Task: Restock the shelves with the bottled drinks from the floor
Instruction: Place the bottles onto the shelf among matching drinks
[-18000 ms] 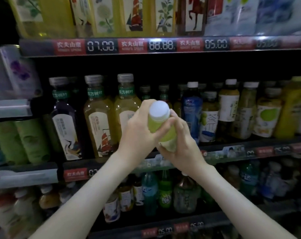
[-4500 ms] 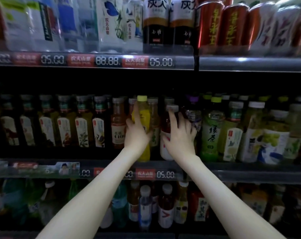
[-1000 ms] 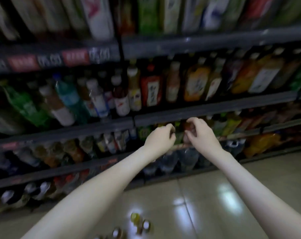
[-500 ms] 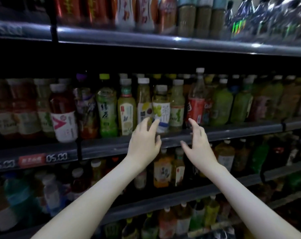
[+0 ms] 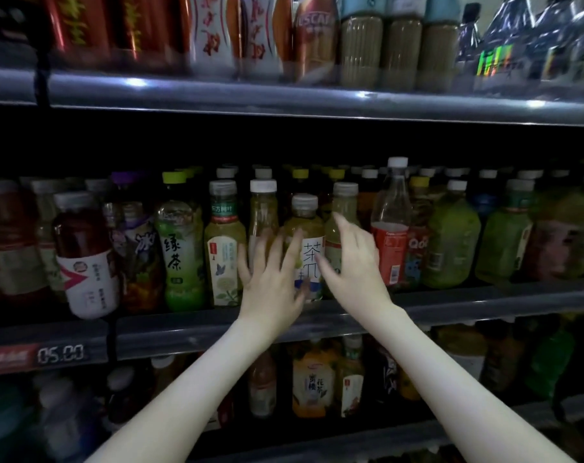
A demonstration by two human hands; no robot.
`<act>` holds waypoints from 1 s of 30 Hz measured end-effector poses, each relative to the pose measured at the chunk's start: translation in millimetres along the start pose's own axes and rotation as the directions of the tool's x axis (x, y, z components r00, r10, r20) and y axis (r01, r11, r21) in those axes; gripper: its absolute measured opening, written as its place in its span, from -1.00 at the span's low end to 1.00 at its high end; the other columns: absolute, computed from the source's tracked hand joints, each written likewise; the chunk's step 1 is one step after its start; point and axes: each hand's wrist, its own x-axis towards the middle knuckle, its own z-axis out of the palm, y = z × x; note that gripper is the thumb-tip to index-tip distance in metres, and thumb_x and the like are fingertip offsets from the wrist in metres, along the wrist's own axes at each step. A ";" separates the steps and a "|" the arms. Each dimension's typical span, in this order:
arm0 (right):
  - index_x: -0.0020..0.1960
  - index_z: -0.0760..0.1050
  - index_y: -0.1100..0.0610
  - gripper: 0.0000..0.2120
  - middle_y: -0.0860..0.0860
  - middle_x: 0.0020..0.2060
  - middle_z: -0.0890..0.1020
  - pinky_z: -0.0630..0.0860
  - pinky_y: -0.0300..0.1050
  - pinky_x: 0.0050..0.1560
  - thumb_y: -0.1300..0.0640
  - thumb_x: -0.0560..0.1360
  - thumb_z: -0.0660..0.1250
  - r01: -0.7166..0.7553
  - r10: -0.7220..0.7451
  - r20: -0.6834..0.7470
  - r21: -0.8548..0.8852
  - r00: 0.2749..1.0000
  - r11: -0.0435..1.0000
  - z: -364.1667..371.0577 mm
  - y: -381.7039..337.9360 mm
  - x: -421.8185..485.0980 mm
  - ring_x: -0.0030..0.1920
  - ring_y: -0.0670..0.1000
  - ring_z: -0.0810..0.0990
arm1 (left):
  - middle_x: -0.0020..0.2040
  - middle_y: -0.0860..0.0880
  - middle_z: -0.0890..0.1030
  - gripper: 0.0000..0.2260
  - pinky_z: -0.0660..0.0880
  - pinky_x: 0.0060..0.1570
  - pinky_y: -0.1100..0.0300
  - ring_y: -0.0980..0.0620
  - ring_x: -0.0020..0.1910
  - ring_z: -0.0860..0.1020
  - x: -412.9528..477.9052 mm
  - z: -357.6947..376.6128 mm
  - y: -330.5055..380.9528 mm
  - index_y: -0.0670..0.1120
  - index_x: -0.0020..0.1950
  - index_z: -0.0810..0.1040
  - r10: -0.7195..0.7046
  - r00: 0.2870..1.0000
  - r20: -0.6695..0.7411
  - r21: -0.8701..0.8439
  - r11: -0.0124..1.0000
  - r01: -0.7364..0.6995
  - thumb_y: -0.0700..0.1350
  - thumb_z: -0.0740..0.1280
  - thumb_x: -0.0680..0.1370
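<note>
A short yellow-green tea bottle [image 5: 304, 228] with a grey cap and a white label stands at the front of the middle shelf [image 5: 484, 300]. My left hand [image 5: 272, 279] is spread open just left of it, fingers up against its side. My right hand [image 5: 350, 265] is open on its right, fingers reaching toward the label and the pale bottle [image 5: 342, 212] behind. Neither hand is closed around a bottle. The bottle's lower part is hidden by my hands.
Rows of drinks crowd the middle shelf: a green tea bottle [image 5: 180, 255], a red-juice bottle [image 5: 83, 259], a clear bottle with red label [image 5: 392, 228]. Cans and bottles fill the upper shelf [image 5: 317, 101]. More bottles stand on the lower shelf [image 5: 312, 379].
Both hands have moved up and forward from the shelf edge to either side of the tea bottle. The view has come closer to the middle shelf.
</note>
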 end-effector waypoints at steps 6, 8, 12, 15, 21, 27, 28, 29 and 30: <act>0.51 0.19 0.05 -0.46 0.11 0.49 0.18 0.10 0.14 0.39 0.01 0.57 0.24 -0.101 0.109 0.037 -0.173 0.993 0.980 -0.3 16.7 18.5 0.42 0.11 0.10 | 0.54 -0.15 0.05 -0.33 -0.19 0.39 -0.25 -0.16 0.51 -0.02 -2.1 -6.7 -12.3 0.05 0.57 0.00 -0.119 0.993 -0.017 0.090 0.989 0.120 0.20 0.15 0.53; 0.52 0.14 0.01 -0.43 0.10 0.50 0.13 0.08 0.14 0.41 0.01 0.57 0.24 -0.077 0.090 0.073 -0.171 0.993 0.982 -0.9 20.8 16.0 0.43 0.09 0.06 | 0.53 -0.21 0.11 -0.39 -0.16 0.40 -0.27 -0.16 0.51 0.00 2.8 -10.4 -15.7 0.05 0.57 0.02 -0.177 0.983 -0.042 0.101 0.978 0.180 0.18 0.09 0.56; 0.55 0.03 -0.07 -0.37 0.11 0.53 0.04 0.14 0.17 0.41 0.06 0.57 0.24 -0.042 0.055 0.087 -0.150 0.995 0.988 -1.7 20.9 19.6 0.45 0.12 0.01 | 0.48 -0.24 0.28 -0.42 -0.31 0.39 -0.20 -0.17 0.51 0.00 21.3 -17.7 -20.4 0.11 0.55 0.01 -0.160 0.985 -0.061 0.139 0.976 0.167 0.16 0.08 0.55; 0.56 -0.05 -0.10 -0.32 0.12 0.54 -0.09 0.16 0.16 0.43 0.12 0.57 0.22 -0.049 0.078 0.157 -0.179 0.984 0.983 0.1 25.5 24.0 0.48 0.21 -0.01 | 0.42 -0.21 0.37 -0.37 -0.37 0.38 -0.10 -0.15 0.52 0.00 28.1 -16.9 -24.7 0.14 0.55 0.08 -0.103 0.994 -0.048 0.161 0.981 0.109 0.13 0.25 0.52; 0.55 -0.06 -0.18 -0.28 0.08 0.54 -0.17 0.26 0.07 0.41 0.19 0.56 0.24 -0.123 0.135 0.223 -0.067 0.965 0.990 5.7 30.7 22.0 0.49 0.26 0.06 | 0.13 -0.24 0.52 -0.46 0.03 0.34 -0.17 -0.21 0.34 0.24 26.4 -15.2 -27.6 0.10 0.45 0.31 -0.101 0.987 -0.125 0.087 0.990 0.113 0.11 0.20 0.47; 0.55 -0.07 -0.18 -0.27 0.09 0.53 -0.11 0.30 0.11 0.39 0.23 0.56 0.22 -0.123 0.134 0.161 -0.080 0.978 0.989 10.1 28.9 16.5 0.49 0.24 0.05 | 0.23 -0.21 0.50 -0.49 0.07 0.34 -0.22 -0.20 0.40 0.20 12.9 -18.2 -33.9 0.08 0.49 0.25 -0.030 0.983 -0.179 0.067 0.997 0.042 0.09 0.20 0.54; 0.56 -0.05 -0.16 -0.28 0.12 0.53 -0.09 0.29 0.14 0.41 0.23 0.56 0.22 -0.109 0.118 0.128 -0.076 0.985 0.991 10.5 27.6 15.1 0.50 0.24 0.05 | 0.27 -0.21 0.48 -0.50 0.02 0.36 -0.21 -0.20 0.43 0.17 12.9 -21.8 -37.4 0.08 0.51 0.23 -0.017 0.982 -0.186 0.077 0.996 0.032 0.08 0.17 0.56; 0.56 -0.01 -0.11 -0.30 0.15 0.52 -0.03 0.27 0.17 0.42 0.24 0.56 0.23 -0.075 0.079 0.073 -0.066 0.994 0.995 10.6 25.2 14.1 0.50 0.24 0.05 | 0.32 -0.22 0.45 -0.51 -0.02 0.38 -0.21 -0.21 0.45 0.15 14.9 -26.0 -42.4 0.08 0.52 0.21 -0.013 0.979 -0.205 0.102 0.994 0.035 0.08 0.15 0.58; 0.56 0.05 -0.05 -0.34 0.20 0.51 0.04 0.26 0.20 0.43 0.24 0.56 0.23 -0.023 0.023 0.009 -0.051 1.000 0.998 10.7 21.8 13.6 0.50 0.25 0.07 | 0.37 -0.24 0.41 -0.52 -0.05 0.39 -0.22 -0.22 0.47 0.13 18.2 -31.3 -48.2 0.08 0.52 0.20 -0.024 0.974 -0.224 0.137 0.989 0.056 0.08 0.12 0.59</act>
